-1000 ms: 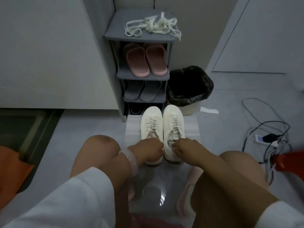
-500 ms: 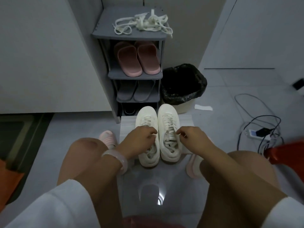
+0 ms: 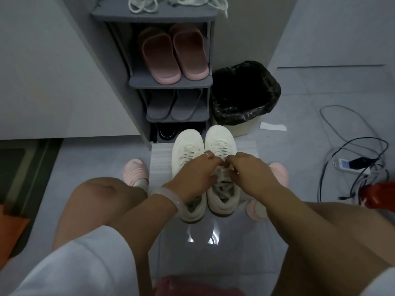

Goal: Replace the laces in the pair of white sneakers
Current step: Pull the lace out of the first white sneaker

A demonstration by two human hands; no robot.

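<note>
I have both hands together over the right-hand sneaker [image 3: 221,146] of the 2: my left hand [image 3: 195,176] and my right hand [image 3: 250,174] meet above its tongue, fingers curled in on its lace [image 3: 223,175], each apparently pinching a strand, though the dim light hides the exact grip. I judge this as loosening the old lace at the top eyelets, which is why both hands crowd 1 shoe. The other sneaker [image 3: 186,146] sits touching it, partly under my left wrist and laced too, so the job looks barely begun. The pair stands on a pale mat [image 3: 160,159] just ahead of my knees, toes pointing away, within easy reach. Well beyond my hands, loose laces [image 3: 142,4] lie atop the grey shoe rack [image 3: 154,17], presumably the replacements.
</note>
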